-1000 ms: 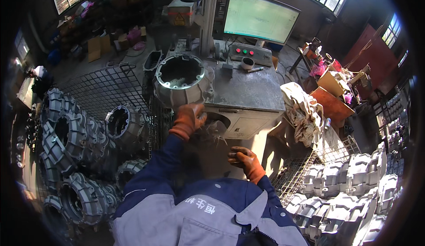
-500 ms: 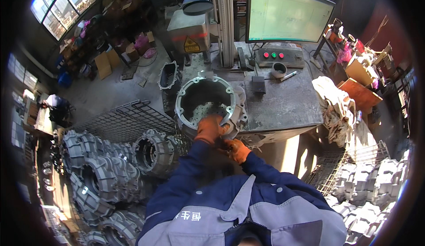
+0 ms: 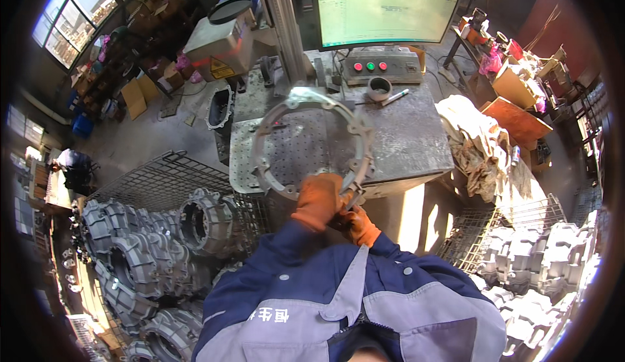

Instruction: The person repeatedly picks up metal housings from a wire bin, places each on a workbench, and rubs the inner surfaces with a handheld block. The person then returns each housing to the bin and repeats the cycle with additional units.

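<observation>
orange gloves [image 3: 312, 212] are worn in the head view. the left hand [image 3: 320, 198] has its fingers closed on the near rim of the grey metal housing [image 3: 362, 157], located over the perforated plate [image 3: 242, 160] on the surface [image 3: 410, 134]. the right hand [image 3: 358, 225] is just beside it, partly hidden; whether its fingers grip cannot be told.

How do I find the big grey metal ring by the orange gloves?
Find the wide black-framed monitor at the top, then the grey, scuffed workbench before it. Over the perforated grey plate on the bench's left is the big grey metal ring, its near edge in the orange-gloved left hand. Unlike the grey metal castings piled at lower left, it is in hand.
</observation>
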A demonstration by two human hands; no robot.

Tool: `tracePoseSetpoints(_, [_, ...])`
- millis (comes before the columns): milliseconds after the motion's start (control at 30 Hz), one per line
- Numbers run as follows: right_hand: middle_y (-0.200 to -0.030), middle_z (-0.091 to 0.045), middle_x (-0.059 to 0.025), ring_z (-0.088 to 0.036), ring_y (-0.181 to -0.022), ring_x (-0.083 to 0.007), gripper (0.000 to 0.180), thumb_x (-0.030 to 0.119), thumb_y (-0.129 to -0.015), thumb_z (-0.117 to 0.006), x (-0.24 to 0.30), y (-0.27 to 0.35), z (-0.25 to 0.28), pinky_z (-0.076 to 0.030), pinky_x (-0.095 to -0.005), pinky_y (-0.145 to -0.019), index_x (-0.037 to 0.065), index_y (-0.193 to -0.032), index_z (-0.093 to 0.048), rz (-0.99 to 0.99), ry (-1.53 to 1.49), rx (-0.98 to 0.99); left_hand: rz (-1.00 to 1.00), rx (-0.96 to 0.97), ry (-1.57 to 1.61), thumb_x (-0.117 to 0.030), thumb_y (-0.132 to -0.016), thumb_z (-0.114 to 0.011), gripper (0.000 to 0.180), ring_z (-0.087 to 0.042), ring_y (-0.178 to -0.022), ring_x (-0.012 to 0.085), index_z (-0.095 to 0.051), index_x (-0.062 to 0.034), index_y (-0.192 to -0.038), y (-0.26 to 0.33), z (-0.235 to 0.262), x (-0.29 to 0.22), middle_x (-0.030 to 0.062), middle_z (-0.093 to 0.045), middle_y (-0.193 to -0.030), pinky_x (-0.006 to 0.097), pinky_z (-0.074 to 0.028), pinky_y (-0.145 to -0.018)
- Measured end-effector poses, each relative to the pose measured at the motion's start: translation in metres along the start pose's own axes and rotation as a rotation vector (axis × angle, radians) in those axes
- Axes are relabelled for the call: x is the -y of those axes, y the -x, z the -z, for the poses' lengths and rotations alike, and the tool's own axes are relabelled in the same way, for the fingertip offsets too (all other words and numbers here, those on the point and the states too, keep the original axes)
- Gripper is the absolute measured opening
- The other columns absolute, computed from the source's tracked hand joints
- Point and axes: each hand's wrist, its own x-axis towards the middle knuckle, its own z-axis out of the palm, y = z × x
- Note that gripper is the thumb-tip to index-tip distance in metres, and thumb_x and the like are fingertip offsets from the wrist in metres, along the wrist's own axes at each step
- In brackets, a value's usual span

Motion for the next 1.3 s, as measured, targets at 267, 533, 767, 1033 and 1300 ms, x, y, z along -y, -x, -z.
tracePoseSetpoints(267, [-0.091,-0.066,-0.0099,-0.065,-0.087,-0.0221,0.040,0.034,-0.094,-0.057,0.045,0.117,0.087,-0.053,-0.0320,-0.076,0.002,-0.117,-0.060,0.226,0.547,-0.440,-0.360,0.051,0.155,-0.039,-0.072,-0.076,0.034,-0.069,-0.071,0.0355,-0.073,-0.0057,-0.076,-0.025,-0.083,-0.109,0.0183,-0.068,-0.073,0.046,-0.052,-0.066])
tracePoseSetpoints(533, [-0.093,-0.067,-0.0108,-0.065,-0.089,-0.0226,0.039,0.032,-0.095,-0.057,0.084,0.153,0.111,-0.053,-0.0323,-0.078,0.001,-0.118,-0.060,-0.003,0.598,-0.589,-0.402,0.184,0.007,-0.043,-0.062,-0.077,0.039,-0.070,-0.075,0.0331,-0.076,-0.0073,-0.078,-0.085,-0.184,-0.147,0.0142,-0.070,-0.076,0.052,-0.051,-0.070])
tracePoseSetpoints(767, [-0.095,-0.067,-0.0116,-0.065,-0.090,-0.0230,0.039,0.031,-0.095,-0.056,0.091,0.124,0.101,-0.053,-0.0326,-0.079,0.001,-0.119,-0.060,-0.167,0.798,-0.482,-0.481,-0.381,-0.074,-0.028,-0.074,-0.069,0.013,-0.067,-0.083,0.0212,-0.069,-0.0192,-0.084,-0.089,-0.163,-0.143,0.0010,-0.066,-0.082,0.040,-0.048,-0.076])
tracePoseSetpoints(1033, [-0.097,-0.068,-0.0124,-0.066,-0.092,-0.0236,0.038,0.029,-0.096,-0.056,0.061,0.057,0.051,-0.053,-0.0330,-0.081,0.000,-0.121,-0.060,-0.306,1.053,-0.337,0.107,-0.478,0.139,-0.034,-0.061,-0.073,0.040,-0.064,-0.080,0.0295,-0.064,-0.0130,-0.094,0.060,-0.075,0.081,0.0051,-0.065,-0.083,0.043,-0.047,-0.074])
tracePoseSetpoints(1300, [-0.100,-0.068,-0.0133,-0.066,-0.094,-0.0241,0.038,0.028,-0.097,-0.056,0.017,0.008,-0.010,-0.053,-0.0333,-0.083,0.000,-0.122,-0.060,-0.447,1.292,-0.280,1.171,-0.437,0.210,-0.045,-0.079,-0.072,0.047,-0.066,-0.099,0.0373,-0.064,-0.0091,-0.109,0.211,-0.074,0.347,0.0171,-0.069,-0.107,0.046,-0.052,-0.081])
